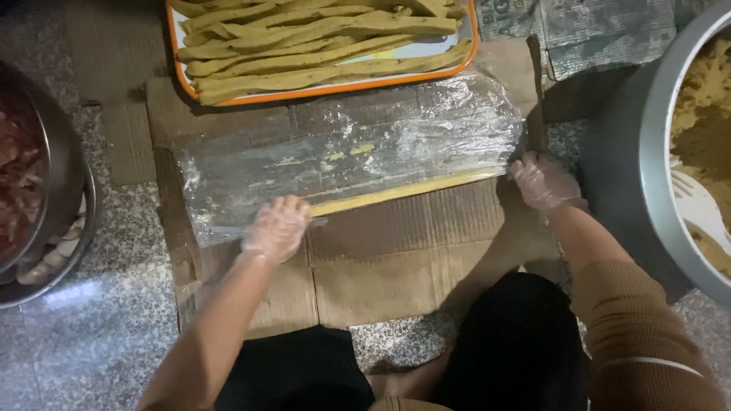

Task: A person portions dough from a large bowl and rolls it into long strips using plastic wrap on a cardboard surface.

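- Clear plastic wrap (350, 156) lies flat on a yellow board (396, 192), on cardboard (396, 259) spread over the floor.
- Its long side runs left to right, just in front of both hands.
- Left hand (277, 228), in a thin glove, rests curled on the near left edge of the wrap, pressing it down.
- Right hand (542, 183), gloved too, pinches the wrap's right end.
- Both arms reach forward, the left one straighter.
- An orange tray (327, 90) of long dough sticks (320, 38) sits past the far edge.
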